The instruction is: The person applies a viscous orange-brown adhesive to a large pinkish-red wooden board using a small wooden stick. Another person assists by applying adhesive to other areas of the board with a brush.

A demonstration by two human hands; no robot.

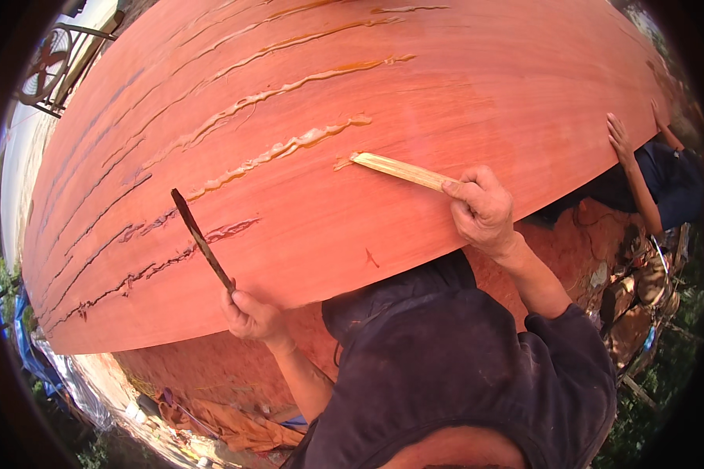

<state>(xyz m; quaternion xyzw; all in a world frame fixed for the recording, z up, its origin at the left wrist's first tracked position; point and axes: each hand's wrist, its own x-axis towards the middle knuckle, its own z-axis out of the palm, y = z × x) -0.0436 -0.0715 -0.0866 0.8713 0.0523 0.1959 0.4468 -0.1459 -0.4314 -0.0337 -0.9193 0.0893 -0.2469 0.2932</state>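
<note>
In my left hand (252, 316) is a thin dark stick (201, 241), its upper end over a dark red smeared line on the big reddish wood sheet (477, 102). My right hand (483, 211) grips a pale flat wooden stick (399, 170). The tip of the pale stick meets the sheet beside a small amber smear (342, 163). Just beyond it runs a thick bead of amber paste (289, 147). Several more amber and dark red lines lie across the sheet's left and far parts. Both hands are closed round their sticks near the sheet's front edge.
At the right edge another person's hand (619, 139) rests on the sheet. A fan (47, 66) stands at the far left. Reddish ground (188, 375) shows below the sheet, with an orange-brown cloth (235, 426) on it. Blue sheeting (30, 352) lies at the left.
</note>
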